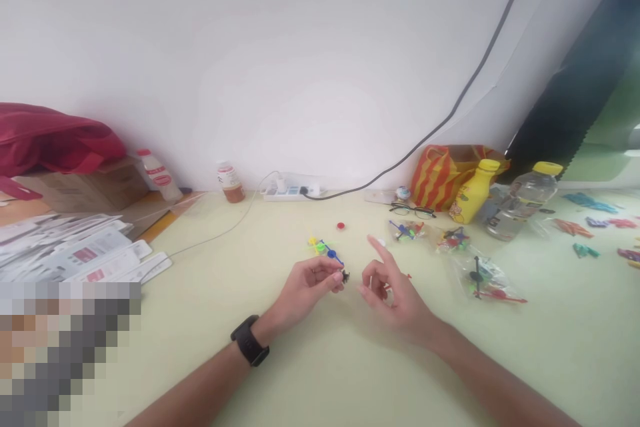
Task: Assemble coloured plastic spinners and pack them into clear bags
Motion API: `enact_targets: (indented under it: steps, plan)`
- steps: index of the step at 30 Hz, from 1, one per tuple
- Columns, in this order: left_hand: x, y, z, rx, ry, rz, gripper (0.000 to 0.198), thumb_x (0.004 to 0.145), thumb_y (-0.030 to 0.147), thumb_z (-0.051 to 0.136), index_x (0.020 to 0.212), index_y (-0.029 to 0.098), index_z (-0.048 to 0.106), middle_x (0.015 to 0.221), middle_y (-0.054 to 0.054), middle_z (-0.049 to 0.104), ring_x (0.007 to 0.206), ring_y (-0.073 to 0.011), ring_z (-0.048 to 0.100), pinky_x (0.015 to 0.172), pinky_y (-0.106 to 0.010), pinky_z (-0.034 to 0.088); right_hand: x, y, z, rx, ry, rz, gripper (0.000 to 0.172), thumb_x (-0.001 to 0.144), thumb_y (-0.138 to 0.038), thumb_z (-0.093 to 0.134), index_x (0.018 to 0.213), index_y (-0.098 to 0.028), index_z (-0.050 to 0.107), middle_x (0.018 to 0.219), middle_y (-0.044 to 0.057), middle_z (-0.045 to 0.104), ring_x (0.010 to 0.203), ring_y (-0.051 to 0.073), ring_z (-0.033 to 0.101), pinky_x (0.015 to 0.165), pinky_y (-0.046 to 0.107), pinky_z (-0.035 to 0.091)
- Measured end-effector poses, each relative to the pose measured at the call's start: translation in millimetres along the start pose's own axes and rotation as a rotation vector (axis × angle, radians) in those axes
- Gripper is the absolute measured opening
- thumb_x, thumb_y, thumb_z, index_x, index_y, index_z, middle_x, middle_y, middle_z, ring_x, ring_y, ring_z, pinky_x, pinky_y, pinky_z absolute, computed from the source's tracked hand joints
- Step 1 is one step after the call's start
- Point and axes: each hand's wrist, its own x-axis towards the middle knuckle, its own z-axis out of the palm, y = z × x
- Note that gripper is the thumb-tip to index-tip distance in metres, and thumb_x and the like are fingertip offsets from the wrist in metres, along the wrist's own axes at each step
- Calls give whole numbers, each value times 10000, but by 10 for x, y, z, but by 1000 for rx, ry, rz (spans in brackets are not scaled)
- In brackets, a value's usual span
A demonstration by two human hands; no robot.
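Note:
My left hand (313,287) is closed in a pinch, thumb against fingertips, on a small black part (346,275) with short prongs. Just to its right, my right hand (393,290) has its index finger stretched out and the other fingers loosely curled, thumb a little apart; I see nothing gripped in it. Past the left fingertips lie a blue plastic piece (332,253), a green piece (320,247) and a yellow piece (313,241). Farther back is a red round cap (341,226). Bits of red show behind the right hand, mostly hidden by it.
Clear bags of coloured plastic parts (493,280) lie to the right, near eyeglasses (413,211), a yellow bottle (474,193) and a clear bottle (523,203). A power strip (293,193) with cables sits by the wall. Stacked white cards (107,257) and a cardboard box (85,187) stand left.

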Motion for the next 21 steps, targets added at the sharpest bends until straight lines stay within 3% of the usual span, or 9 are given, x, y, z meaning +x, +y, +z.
enact_targets:
  steps: [2, 4, 6, 9, 11, 13, 15, 18, 21]
  plan:
    - [5, -3, -1, -3, -4, 3, 259, 924, 370, 748, 1069, 155, 734, 995, -86, 712, 828, -173, 676, 813, -330, 550, 2, -1, 26, 79, 43, 43, 863, 981, -363, 608, 1626, -372, 35, 969, -15, 582, 652, 131, 493, 597, 273, 429]
    - [12, -11, -4, -7, 5, 5, 262, 920, 371, 752, 1063, 153, 735, 1004, -92, 717, 835, -175, 676, 814, -329, 551, 23, 5, 15, 159, 75, 106, 673, 985, -411, 602, 1568, -353, 269, 970, -8, 581, 651, 132, 476, 582, 272, 406]
    - [17, -22, -8, -4, 25, 4, 267, 913, 369, 761, 1064, 151, 737, 1003, -98, 722, 852, -180, 676, 820, -328, 552, 55, 14, -37, 223, -24, 160, 299, 1002, -464, 562, 1198, -257, 653, 833, -7, 567, 638, 136, 452, 597, 284, 386]
    - [18, -35, -13, 6, 42, 1, 273, 904, 366, 772, 1073, 154, 739, 1006, -101, 724, 877, -185, 672, 834, -330, 552, 94, 3, -131, 300, -274, 161, 576, 1015, -521, 502, 549, -188, 560, 584, -3, 440, 595, 143, 401, 604, 312, 338]
    - [14, -33, -11, 4, 45, 0, 273, 899, 369, 777, 1070, 159, 740, 1017, -100, 722, 889, -189, 671, 844, -335, 552, 103, -30, -154, 316, -265, 151, 528, 992, -533, 550, 596, -186, 592, 595, -13, 416, 607, 144, 385, 599, 309, 312]
    - [9, -21, -4, 1, 43, 4, 270, 898, 373, 777, 1062, 162, 740, 1000, -93, 718, 887, -189, 668, 845, -336, 550, 99, -65, -133, 319, -147, 162, 308, 955, -520, 640, 938, -217, 691, 704, -24, 459, 659, 147, 406, 609, 289, 314]
    - [8, -9, 3, 3, 41, 9, 269, 898, 377, 775, 1057, 163, 742, 968, -86, 717, 871, -184, 662, 836, -331, 546, 92, -77, -91, 334, -47, 181, 336, 943, -520, 668, 1167, -271, 644, 813, -25, 498, 680, 140, 412, 619, 278, 325]
    - [14, -10, 3, 5, 49, 15, 270, 891, 379, 782, 1054, 165, 748, 947, -81, 716, 864, -182, 654, 830, -323, 538, 92, -47, -60, 329, -111, 228, 443, 1005, -590, 518, 849, -210, 684, 745, -11, 483, 634, 134, 383, 616, 294, 322]
    - [24, -30, -9, 7, 54, 14, 270, 885, 378, 788, 1052, 170, 750, 957, -81, 717, 884, -185, 652, 838, -324, 533, 109, -22, -99, 336, -184, 247, 648, 1033, -618, 411, 568, -184, 531, 627, -2, 419, 627, 145, 390, 618, 307, 316]
